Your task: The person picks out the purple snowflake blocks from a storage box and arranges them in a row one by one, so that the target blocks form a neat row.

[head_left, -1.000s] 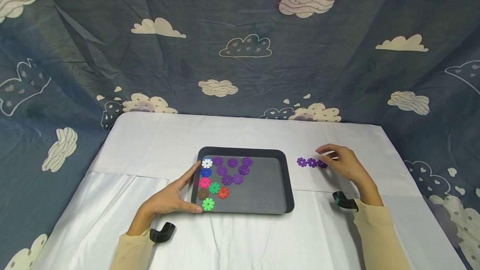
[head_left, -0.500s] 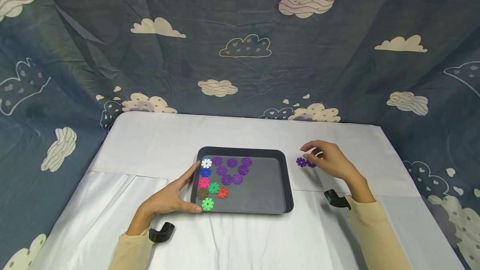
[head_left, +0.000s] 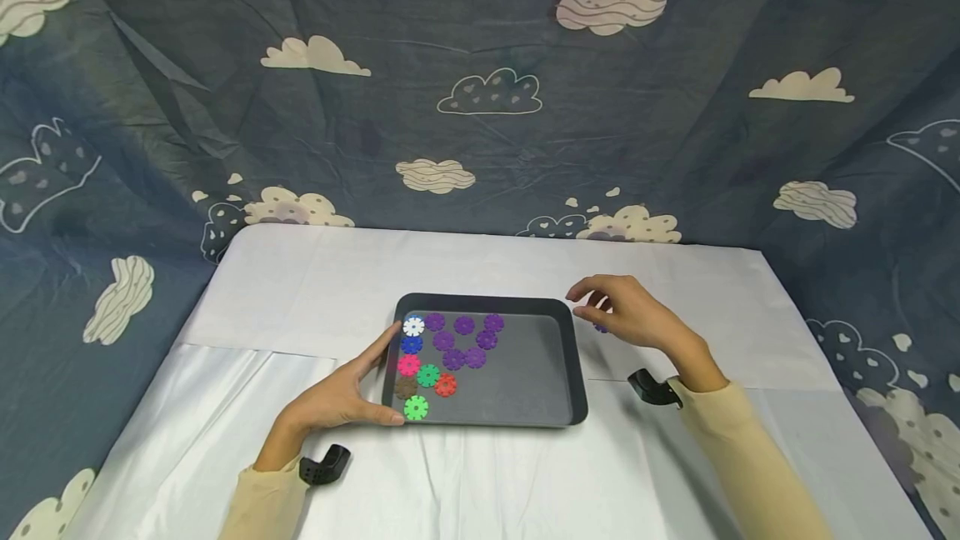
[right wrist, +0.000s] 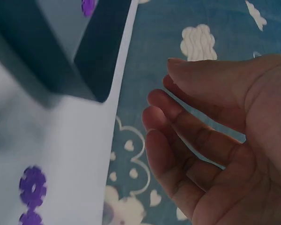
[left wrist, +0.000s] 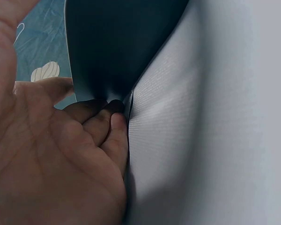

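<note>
In the head view my left hand [head_left: 337, 394] holds the left side of a dark grey tray [head_left: 525, 386], its thumb at the front corner. In the left wrist view, bent fingers [left wrist: 117, 136] press against the tray's outer wall. My right hand [head_left: 630, 313] hovers just beyond the tray's right rim, fingers loosely curved and holding nothing. Beneath it a purple notched disc [head_left: 601, 327] peeks out on the table; in the right wrist view more than one such purple disc [right wrist: 33, 186] lies there in a row.
Inside the tray, several purple discs [head_left: 465, 326] sit toward the back. Along its left side lie a white disc [head_left: 413, 326], a blue disc [head_left: 412, 345], a pink disc [head_left: 408, 365], a brown disc [head_left: 406, 387], green ones [head_left: 416, 407] and a red disc [head_left: 446, 385]. White cloth [head_left: 495, 482] covers the table.
My right hand has moved left over the row of purple discs to the tray's right rim, hiding most of the row in the head view. My left hand and the tray have stayed put.
</note>
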`<state>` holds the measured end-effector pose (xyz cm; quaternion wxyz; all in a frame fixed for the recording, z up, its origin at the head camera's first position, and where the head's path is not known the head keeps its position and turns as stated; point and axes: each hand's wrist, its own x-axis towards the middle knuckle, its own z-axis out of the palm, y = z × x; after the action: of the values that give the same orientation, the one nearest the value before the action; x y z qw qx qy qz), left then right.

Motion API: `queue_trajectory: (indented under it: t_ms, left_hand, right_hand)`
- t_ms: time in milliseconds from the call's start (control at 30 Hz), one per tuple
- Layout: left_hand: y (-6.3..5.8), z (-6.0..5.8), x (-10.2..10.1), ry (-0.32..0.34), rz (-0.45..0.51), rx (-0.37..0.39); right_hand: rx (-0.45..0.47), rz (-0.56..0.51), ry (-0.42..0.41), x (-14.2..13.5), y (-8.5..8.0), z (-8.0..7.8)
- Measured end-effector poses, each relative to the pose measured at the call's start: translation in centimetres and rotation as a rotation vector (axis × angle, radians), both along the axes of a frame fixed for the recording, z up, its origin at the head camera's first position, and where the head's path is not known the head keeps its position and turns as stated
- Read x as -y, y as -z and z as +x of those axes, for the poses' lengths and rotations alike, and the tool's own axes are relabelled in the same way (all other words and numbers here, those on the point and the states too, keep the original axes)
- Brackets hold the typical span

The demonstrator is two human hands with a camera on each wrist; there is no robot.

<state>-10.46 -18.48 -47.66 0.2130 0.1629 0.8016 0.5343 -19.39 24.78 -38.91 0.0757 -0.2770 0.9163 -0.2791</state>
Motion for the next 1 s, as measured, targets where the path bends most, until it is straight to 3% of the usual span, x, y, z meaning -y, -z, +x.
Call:
queue_trajectory:
  t_ms: [133,500,733,1000]
  left_hand:
    - [0.1,0.0,-0.1,-0.001,-0.006,-0.002]
    - [0.0,-0.1,0.0,-0.010,-0.020,0.005]
    - [0.0,-0.1,0.0,-0.007,-0.019,-0.001]
    - [0.1,-0.1,0.0,-0.010,-0.024,0.001]
  right_hand:
    - [-0.037,0.048,-0.054,1.3,-0.6,-0.2]
    - [0.008,0.103,-0.191,5.1,-0.8,-1.2]
    - [0.161,0.058,-0.351,7.5,0.2,-2.3]
    - [0.394,0.036,-0.451,9.6,1.7,-3.2]
